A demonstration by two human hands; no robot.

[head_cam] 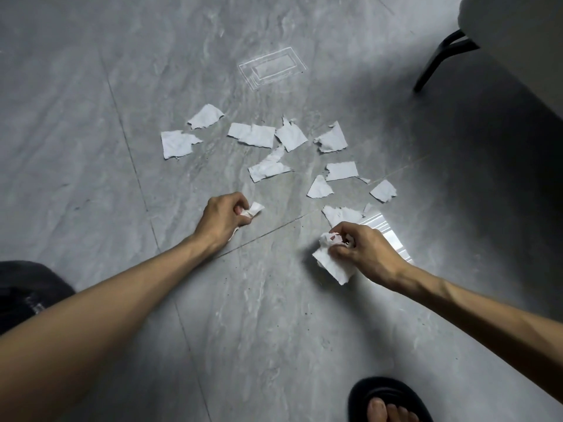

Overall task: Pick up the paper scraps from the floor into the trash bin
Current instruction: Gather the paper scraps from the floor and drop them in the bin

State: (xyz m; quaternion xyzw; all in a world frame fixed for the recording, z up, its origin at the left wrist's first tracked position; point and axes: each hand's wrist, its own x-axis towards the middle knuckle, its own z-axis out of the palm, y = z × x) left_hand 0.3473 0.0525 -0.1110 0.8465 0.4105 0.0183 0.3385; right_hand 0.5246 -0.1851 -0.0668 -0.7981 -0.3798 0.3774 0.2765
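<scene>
From the head view, white paper scraps (pixel 252 134) lie scattered over the grey marbled floor (pixel 91 117), in a loose cluster just beyond both hands. Each piece is torn, with ragged edges and light creases; most are roughly four-sided, a few taper to points, and two tiny shreds lie near the right side of the cluster. The farthest pieces sit in a rough row, with one at the far left set apart from the rest. The left hand (pixel 224 216) is curled closed around a small crumpled scrap (pixel 254 209), whose white tip sticks out past the fingers; the hand is low over the floor, near a tile seam. The right hand (pixel 364 248) is closed on a larger crumpled wad of paper (pixel 330 260), which hangs below the fingers with faint reddish marks in its folds. Just beyond that hand another torn piece (pixel 339 214) lies flat beside a bright reflection. A dark chair leg (pixel 438 57) stands at far right, and a black sandal (pixel 384 397) shows at the near edge.
</scene>
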